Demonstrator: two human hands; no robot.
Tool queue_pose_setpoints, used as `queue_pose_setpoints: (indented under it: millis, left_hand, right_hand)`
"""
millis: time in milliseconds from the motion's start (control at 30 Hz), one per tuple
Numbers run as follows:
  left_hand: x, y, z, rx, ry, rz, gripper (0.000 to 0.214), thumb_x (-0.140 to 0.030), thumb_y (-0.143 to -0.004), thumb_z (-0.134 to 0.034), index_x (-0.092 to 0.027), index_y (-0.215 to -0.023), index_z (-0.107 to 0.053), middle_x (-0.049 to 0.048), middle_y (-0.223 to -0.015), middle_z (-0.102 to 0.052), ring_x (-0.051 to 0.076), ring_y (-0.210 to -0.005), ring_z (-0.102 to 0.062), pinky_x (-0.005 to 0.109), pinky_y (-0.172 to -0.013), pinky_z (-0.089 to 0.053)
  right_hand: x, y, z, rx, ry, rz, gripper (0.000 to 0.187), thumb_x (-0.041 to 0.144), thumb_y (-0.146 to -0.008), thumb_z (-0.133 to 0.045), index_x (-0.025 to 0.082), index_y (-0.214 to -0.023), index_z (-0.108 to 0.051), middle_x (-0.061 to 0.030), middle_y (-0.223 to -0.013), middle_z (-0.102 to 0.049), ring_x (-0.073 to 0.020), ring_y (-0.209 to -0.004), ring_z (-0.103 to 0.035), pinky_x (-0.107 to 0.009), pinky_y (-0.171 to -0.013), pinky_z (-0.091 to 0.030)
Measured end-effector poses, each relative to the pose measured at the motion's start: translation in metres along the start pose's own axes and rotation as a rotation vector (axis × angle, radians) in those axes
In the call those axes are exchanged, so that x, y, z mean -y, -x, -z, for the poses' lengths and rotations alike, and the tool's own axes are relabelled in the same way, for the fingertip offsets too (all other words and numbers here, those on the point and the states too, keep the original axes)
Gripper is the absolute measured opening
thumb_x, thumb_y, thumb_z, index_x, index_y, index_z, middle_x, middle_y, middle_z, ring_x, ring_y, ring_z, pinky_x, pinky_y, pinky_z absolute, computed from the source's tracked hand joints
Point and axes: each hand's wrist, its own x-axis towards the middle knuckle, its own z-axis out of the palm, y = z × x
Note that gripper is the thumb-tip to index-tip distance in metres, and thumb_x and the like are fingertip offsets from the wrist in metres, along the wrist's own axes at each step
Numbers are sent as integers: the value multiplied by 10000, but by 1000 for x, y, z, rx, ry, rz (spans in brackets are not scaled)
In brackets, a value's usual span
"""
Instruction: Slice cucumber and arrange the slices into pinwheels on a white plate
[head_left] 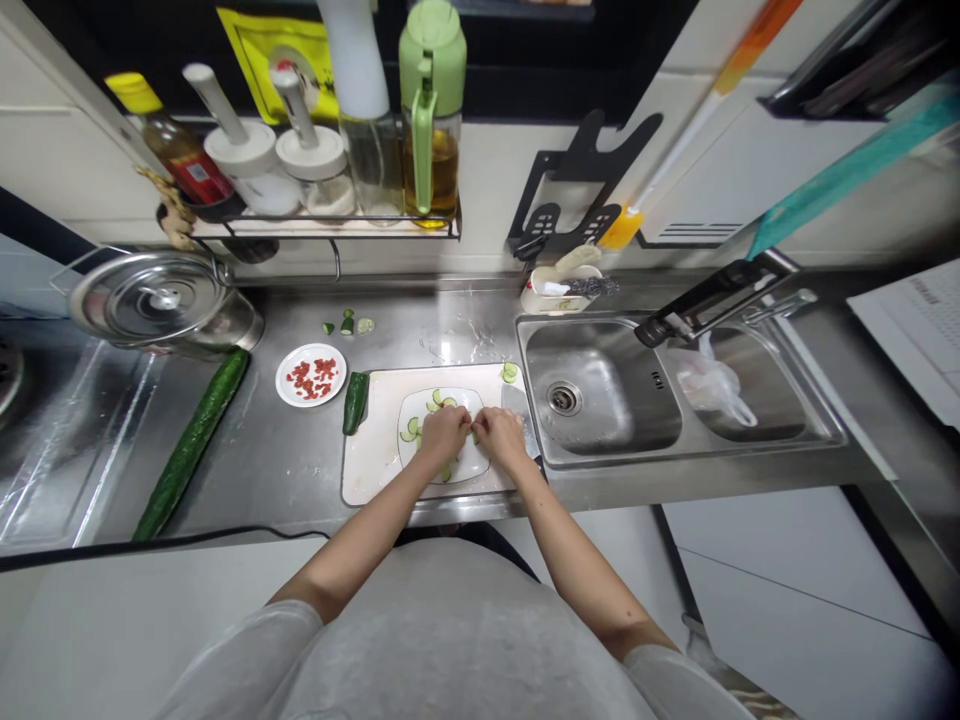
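Both hands meet over a white squarish plate, which lies on a pale cutting board. My left hand is closed above the plate's middle, its fingertips pinched. Opposite it, my right hand is pinched too, and the fingertips nearly touch; whatever small thing is between them is hidden. Thin cucumber slices lie curved on the plate, some covered by my left hand. A knife rests at the board's right side, partly under my right hand. More cucumber slices sit at the board's upper right corner.
A cut cucumber piece leans at the board's left edge. Beyond it is a small plate of red bits; cucumber scraps lie behind. A long cucumber, a lidded pot, a double sink and a bottle rack surround the counter.
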Motion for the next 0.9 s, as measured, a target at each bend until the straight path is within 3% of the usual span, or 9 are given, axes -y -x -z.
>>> queue_pose_setpoints:
  millis: [333,900]
  left_hand:
    - [4,2,5,-61,111,12,114,-258,-856,-531,-228,-895,-634,8,-865,-655,166,-852,-591,276,-738,-401]
    - [-2,0,-2,-74,55,-2,85,-253,-840,-566,-212,-876,-631,17,-858,-638,169,-850,-592,280,-760,-399]
  right_hand:
    - [-21,-3,4,-146,-180,-67,142,226,-825,-512,189,-889,-634,-20,-789,-631,-160,-763,-515,-247,-723,-346]
    - [-21,8,8,-173,-248,-57,168,272,-815,-488,192,-853,-631,-11,-712,-600,-161,-725,-523,-245,-685,-361]
